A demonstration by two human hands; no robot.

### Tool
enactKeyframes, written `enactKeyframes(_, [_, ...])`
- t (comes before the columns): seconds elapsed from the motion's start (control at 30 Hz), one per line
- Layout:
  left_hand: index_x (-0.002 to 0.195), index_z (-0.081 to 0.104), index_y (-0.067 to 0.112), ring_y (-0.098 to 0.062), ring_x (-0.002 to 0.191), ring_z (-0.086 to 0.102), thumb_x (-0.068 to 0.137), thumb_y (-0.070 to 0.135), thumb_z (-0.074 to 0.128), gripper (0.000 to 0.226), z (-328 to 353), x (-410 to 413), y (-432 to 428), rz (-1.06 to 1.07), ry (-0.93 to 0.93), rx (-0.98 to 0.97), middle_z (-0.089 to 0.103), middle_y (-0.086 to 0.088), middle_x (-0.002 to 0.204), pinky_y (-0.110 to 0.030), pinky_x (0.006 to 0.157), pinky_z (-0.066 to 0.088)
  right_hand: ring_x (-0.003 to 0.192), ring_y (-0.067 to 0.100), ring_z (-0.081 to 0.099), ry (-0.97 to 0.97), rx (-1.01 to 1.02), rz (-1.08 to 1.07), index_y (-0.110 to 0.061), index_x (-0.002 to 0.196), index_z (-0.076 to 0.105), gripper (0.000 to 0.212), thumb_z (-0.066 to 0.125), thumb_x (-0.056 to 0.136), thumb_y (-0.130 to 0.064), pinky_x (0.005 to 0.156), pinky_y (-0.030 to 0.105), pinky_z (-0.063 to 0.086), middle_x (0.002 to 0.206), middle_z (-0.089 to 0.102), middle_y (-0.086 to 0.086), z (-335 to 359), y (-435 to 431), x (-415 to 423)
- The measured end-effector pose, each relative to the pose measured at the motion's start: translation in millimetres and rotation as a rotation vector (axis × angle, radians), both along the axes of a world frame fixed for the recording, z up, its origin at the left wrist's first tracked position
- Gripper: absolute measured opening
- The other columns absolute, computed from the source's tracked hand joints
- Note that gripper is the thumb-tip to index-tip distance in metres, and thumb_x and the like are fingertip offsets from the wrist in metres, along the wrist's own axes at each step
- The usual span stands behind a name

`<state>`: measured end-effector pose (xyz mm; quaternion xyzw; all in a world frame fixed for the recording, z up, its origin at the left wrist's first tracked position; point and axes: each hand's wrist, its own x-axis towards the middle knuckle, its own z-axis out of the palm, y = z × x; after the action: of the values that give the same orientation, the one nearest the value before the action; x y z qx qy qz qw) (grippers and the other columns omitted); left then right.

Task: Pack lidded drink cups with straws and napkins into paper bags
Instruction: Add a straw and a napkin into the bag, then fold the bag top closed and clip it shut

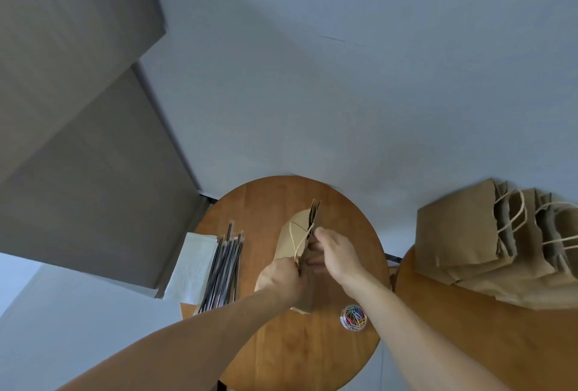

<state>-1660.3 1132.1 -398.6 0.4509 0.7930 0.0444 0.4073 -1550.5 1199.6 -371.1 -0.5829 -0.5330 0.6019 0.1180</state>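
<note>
so the step in hand looks like opening a bag before anything goes in: a folded paper bag is held tilted up over the middle of the round table, with its twine handle hanging loose between the two hands. the left hand has its fingers curled tight round the near edge of the mouth. the right hand pinches the opposite edge, thumb on top and fingers underneath, so both hold the same bag and neither is free. the mouth is barely parted, more a slit than an opening. left of the bag lie a bundle of wrapped straws and, touching them on their outer side, a pile of white napkins. a small tub of coloured paper clips sits near the right forearm. more bags lie stacked on a second table to the right. no drink cup shows anywhere in view. next, i'd judge, the two edges need pulling apart and the bottom pushing flat so the bag stands by itself, and only then can a hand let go to fetch a cup
</note>
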Motion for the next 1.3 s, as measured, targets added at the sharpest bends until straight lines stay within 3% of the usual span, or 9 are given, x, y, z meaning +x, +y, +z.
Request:
enactKeyframes(0.1, [0.079, 0.056, 0.017, -0.023, 0.076, 0.062, 0.1, 0.038, 0.039, 0.034, 1.5, -7.4, 4.2, -0.042, 0.025, 0.029, 0.057, 0.002, 0.074, -0.03, 0.062, 0.048, 0.122, 0.015, 0.055, -0.293, 0.357, 0.246, -0.023, 0.137, 0.05, 0.039, 0.052, 0.099, -0.031, 0.102, 0.034, 0.047, 0.137, 0.055, -0.004, -8.9, 9.8, 16.7])
enactKeyframes(0.2, [0.066, 0.046, 0.023, -0.017, 0.064, 0.055, 0.099, 0.038, 0.037, 0.037, 3.9, -17.8, 11.2, -0.098, 0.076, 0.06, 0.051, 0.005, 0.067, -0.028, 0.051, 0.039, 0.138, 0.019, 0.038, -0.45, 0.809, 0.402, -0.02, 0.144, 0.044, 0.058, 0.066, 0.09, -0.023, 0.111, 0.037, 0.039, 0.148, 0.044, -0.001, -8.8, 21.3, 26.5])
enactKeyframes(0.33, [0.066, 0.041, 0.027, -0.015, 0.061, 0.054, 0.097, 0.036, 0.036, 0.032, 11.1, -36.0, 26.6, -0.245, 0.159, 0.057, 0.051, 0.005, 0.066, -0.027, 0.049, 0.036, 0.142, 0.03, 0.034, -0.561, 0.999, 0.639, -0.019, 0.127, 0.064, 0.046, 0.075, 0.082, -0.019, 0.113, 0.05, 0.03, 0.146, 0.049, 0.004, -11.7, 44.1, 37.8])
enactKeyframes(0.47, [0.065, 0.041, 0.032, -0.006, 0.057, 0.048, 0.096, 0.042, 0.041, 0.033, 22.8, -51.3, 47.7, -0.329, 0.248, 0.075, 0.052, 0.009, 0.065, -0.028, 0.05, 0.035, 0.111, 0.024, 0.057, -0.636, 1.088, 0.668, -0.019, 0.091, 0.073, 0.011, 0.065, 0.091, -0.027, 0.103, 0.043, 0.031, 0.1, 0.072, -0.003, -13.9, 54.0, 42.6])
enactKeyframes(0.6, [0.085, 0.065, 0.034, -0.01, 0.068, 0.059, 0.085, 0.038, 0.052, 0.013, 24.9, -55.0, 56.0, -0.244, 0.191, 0.186, 0.062, 0.012, 0.072, -0.027, 0.056, 0.046, 0.088, 0.02, 0.062, -0.607, 1.003, 0.587, -0.023, 0.092, 0.07, 0.013, 0.059, 0.095, -0.028, 0.095, 0.037, 0.036, 0.089, 0.07, -0.006, -19.5, 52.5, 43.4])
enactKeyframes(0.77, [0.103, 0.069, 0.034, -0.007, 0.072, 0.062, 0.092, 0.038, 0.056, 0.018, 11.3, -49.5, 48.6, -0.156, 0.078, 0.287, 0.066, 0.013, 0.077, -0.026, 0.06, 0.05, 0.092, 0.015, 0.063, -0.374, 0.954, 0.496, -0.017, 0.104, 0.071, 0.017, 0.062, 0.095, -0.027, 0.086, 0.036, 0.05, 0.1, 0.071, -0.004, -28.0, 51.8, 54.9])
enactKeyframes(0.97, [0.105, 0.069, 0.028, -0.018, 0.082, 0.065, 0.098, 0.038, 0.051, 0.022, -1.7, -49.1, 50.7, -0.088, 0.082, 0.361, 0.07, 0.003, 0.087, -0.034, 0.068, 0.051, 0.092, 0.012, 0.061, -0.369, 0.717, -0.127, -0.017, 0.111, 0.063, 0.019, 0.05, 0.1, -0.025, 0.078, 0.029, 0.049, 0.102, 0.066, -0.004, -68.2, 34.2, 100.6])
enactKeyframes(1.13, [0.1, 0.065, 0.016, -0.022, 0.079, 0.063, 0.101, 0.035, 0.047, 0.027, -14.4, -44.7, 46.1, -0.06, 0.101, 0.412, 0.068, -0.002, 0.084, -0.038, 0.07, 0.051, 0.084, 0.011, 0.062, -0.738, 0.301, 0.378, -0.023, 0.105, 0.068, 0.018, 0.053, 0.096, -0.021, 0.066, 0.026, 0.05, 0.104, 0.069, -0.006, -140.9, -0.6, 134.7])
enactKeyframes(1.3, [0.106, 0.068, 0.018, -0.018, 0.083, 0.063, 0.101, 0.032, 0.049, 0.024, -19.1, -44.5, 38.9, -0.048, 0.084, 0.454, 0.07, 0.0, 0.089, -0.036, 0.072, 0.05, 0.077, 0.014, 0.065, -0.925, 0.223, 0.535, -0.022, 0.098, 0.07, 0.018, 0.052, 0.095, -0.025, 0.062, 0.027, 0.052, 0.089, 0.069, -0.005, -176.6, -21.6, 148.1])
